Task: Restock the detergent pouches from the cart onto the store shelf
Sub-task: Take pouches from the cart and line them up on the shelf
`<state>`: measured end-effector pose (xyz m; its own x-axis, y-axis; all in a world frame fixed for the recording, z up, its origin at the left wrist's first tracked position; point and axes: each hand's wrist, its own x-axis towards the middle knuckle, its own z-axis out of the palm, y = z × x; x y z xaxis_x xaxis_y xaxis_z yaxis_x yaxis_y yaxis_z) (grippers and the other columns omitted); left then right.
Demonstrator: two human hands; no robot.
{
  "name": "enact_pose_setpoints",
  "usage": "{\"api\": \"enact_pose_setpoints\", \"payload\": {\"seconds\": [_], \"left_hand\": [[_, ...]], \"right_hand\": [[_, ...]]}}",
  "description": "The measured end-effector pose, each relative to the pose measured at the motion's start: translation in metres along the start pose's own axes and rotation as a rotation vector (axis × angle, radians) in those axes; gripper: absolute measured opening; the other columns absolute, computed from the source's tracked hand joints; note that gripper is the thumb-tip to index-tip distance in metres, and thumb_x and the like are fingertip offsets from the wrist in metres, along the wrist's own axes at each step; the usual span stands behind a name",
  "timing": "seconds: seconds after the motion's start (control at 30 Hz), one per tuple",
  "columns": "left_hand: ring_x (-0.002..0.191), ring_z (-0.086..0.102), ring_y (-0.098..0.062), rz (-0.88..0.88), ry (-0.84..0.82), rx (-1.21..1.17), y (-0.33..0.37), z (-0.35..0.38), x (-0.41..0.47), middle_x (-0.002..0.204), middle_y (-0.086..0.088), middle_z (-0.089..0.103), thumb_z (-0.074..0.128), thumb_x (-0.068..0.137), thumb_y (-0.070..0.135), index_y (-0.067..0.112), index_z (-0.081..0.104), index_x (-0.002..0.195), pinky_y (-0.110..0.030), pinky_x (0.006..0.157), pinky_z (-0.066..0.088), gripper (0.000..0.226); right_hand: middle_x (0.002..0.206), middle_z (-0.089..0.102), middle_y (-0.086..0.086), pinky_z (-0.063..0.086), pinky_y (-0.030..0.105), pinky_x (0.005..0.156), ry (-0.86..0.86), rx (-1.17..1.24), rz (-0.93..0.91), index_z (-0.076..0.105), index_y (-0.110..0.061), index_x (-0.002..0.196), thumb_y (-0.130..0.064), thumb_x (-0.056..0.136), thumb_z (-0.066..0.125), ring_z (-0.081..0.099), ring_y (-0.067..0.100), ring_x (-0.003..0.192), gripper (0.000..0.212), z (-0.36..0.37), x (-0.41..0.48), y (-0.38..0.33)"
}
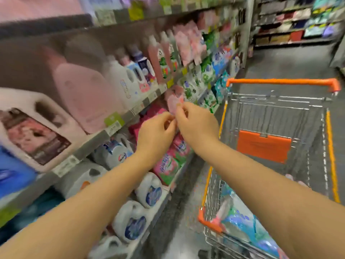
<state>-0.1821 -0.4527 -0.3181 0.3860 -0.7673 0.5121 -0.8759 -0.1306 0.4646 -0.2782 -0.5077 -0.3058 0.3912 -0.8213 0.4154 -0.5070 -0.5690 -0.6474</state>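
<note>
The store shelf [87, 146] runs along the person's left, crowded with bottles [130, 79], so new stock has to be slotted into a gap. The cart [280, 82] is parked just beside it, keeping the blue-green pouches [242, 227] in its near corner within reach. Above a row of pink-and-green packs [168, 165], the left hand [156, 131] and right hand [196, 124] meet at a pink pouch [174, 100]. Each grip looks narrow, apparently pinching the pouch's top edge to stand it upright. The pouch looks soft, pale pink and blurred.
</note>
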Motion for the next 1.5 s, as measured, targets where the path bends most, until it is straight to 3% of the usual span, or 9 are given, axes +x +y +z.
{"api": "enact_pose_setpoints", "payload": {"seconds": [0.13, 0.23, 0.33, 0.57, 0.83, 1.03, 1.17, 1.33, 1.5], "left_hand": [[0.062, 0.043, -0.021, -0.005, 0.205, 0.13, -0.024, -0.115, -0.005, 0.061, -0.003, 0.052, 0.049, 0.086, 0.021, 0.015, 0.049, 0.065, -0.036, 0.06, 0.027, 0.022], [0.063, 0.052, -0.022, -0.034, 0.341, 0.204, -0.049, -0.204, -0.022, 0.062, -0.002, 0.058, 0.048, 0.087, 0.029, 0.012, 0.06, 0.07, -0.032, 0.061, 0.032, 0.025], [0.066, 0.058, -0.025, -0.031, 0.441, 0.347, -0.071, -0.292, -0.051, 0.061, -0.003, 0.061, 0.044, 0.085, 0.033, 0.013, 0.064, 0.075, -0.037, 0.064, 0.042, 0.03], [0.066, 0.055, -0.028, -0.076, 0.595, 0.638, -0.107, -0.471, -0.128, 0.064, -0.006, 0.061, 0.038, 0.084, 0.039, 0.012, 0.062, 0.075, -0.04, 0.062, 0.043, 0.037], [0.063, 0.046, -0.027, -0.224, 0.633, 0.829, -0.145, -0.594, -0.187, 0.061, -0.003, 0.05, 0.041, 0.09, 0.037, 0.01, 0.055, 0.071, -0.033, 0.057, 0.03, 0.036], [0.07, 0.055, -0.026, -0.317, 0.665, 0.926, -0.175, -0.643, -0.2, 0.075, -0.009, 0.064, 0.04, 0.094, 0.036, 0.01, 0.062, 0.08, -0.035, 0.064, 0.045, 0.036], [0.063, 0.047, -0.01, -0.39, 0.677, 1.008, -0.193, -0.676, -0.197, 0.079, 0.005, 0.056, 0.042, 0.097, 0.032, 0.014, 0.063, 0.098, -0.006, 0.051, 0.034, 0.027], [0.076, 0.052, -0.009, -0.498, 0.706, 1.013, -0.223, -0.717, -0.178, 0.092, 0.004, 0.063, 0.045, 0.095, 0.036, 0.02, 0.057, 0.116, -0.015, 0.055, 0.035, 0.029], [0.097, 0.055, -0.016, -0.571, 0.744, 0.988, -0.257, -0.743, -0.175, 0.118, 0.0, 0.058, 0.051, 0.091, 0.037, 0.021, 0.047, 0.127, -0.032, 0.079, 0.049, 0.04]], "right_hand": [[0.083, 0.063, 0.012, 0.023, 0.033, 0.057, -0.006, 0.119, -0.224, 0.048, -0.014, 0.072, -0.03, 0.097, 0.037, 0.051, 0.03, 0.076, 0.032, 0.014, 0.0, -0.112], [0.089, 0.066, 0.015, 0.026, 0.032, 0.06, -0.014, 0.172, -0.395, 0.05, -0.015, 0.071, -0.029, 0.097, 0.038, 0.057, 0.034, 0.084, 0.032, 0.025, -0.012, -0.193], [0.079, 0.065, 0.014, 0.04, 0.038, 0.061, -0.053, 0.309, -0.617, 0.056, -0.013, 0.072, -0.022, 0.096, 0.042, 0.06, 0.034, 0.077, 0.029, 0.04, -0.031, -0.27], [0.077, 0.065, 0.009, 0.041, 0.04, 0.067, -0.117, 0.499, -0.787, 0.036, -0.019, 0.057, -0.029, 0.094, 0.043, 0.057, 0.032, 0.078, 0.039, 0.064, -0.091, -0.445], [0.079, 0.068, 0.007, 0.046, 0.039, 0.071, -0.263, 0.584, -0.915, 0.045, -0.02, 0.059, -0.028, 0.092, 0.043, 0.058, 0.029, 0.08, 0.034, 0.089, -0.15, -0.571], [0.072, 0.06, 0.008, 0.038, 0.034, 0.063, -0.363, 0.502, -1.02, 0.043, -0.015, 0.058, -0.026, 0.094, 0.041, 0.052, 0.027, 0.074, 0.037, 0.113, -0.146, -0.634], [0.091, 0.065, 0.006, 0.04, 0.032, 0.069, -0.414, 0.406, -1.091, 0.063, -0.014, 0.089, -0.029, 0.095, 0.041, 0.055, 0.025, 0.086, 0.028, 0.128, -0.128, -0.681], [0.131, 0.054, 0.008, 0.038, 0.031, 0.081, -0.539, 0.466, -1.002, 0.043, -0.016, 0.135, -0.035, 0.092, 0.05, 0.052, 0.026, 0.115, 0.047, 0.158, -0.095, -0.744], [0.147, 0.04, 0.009, 0.039, 0.036, 0.101, -0.772, 0.621, -0.791, 0.02, -0.011, 0.148, -0.037, 0.085, 0.066, 0.043, 0.029, 0.131, 0.082, 0.202, -0.077, -0.792]]}}
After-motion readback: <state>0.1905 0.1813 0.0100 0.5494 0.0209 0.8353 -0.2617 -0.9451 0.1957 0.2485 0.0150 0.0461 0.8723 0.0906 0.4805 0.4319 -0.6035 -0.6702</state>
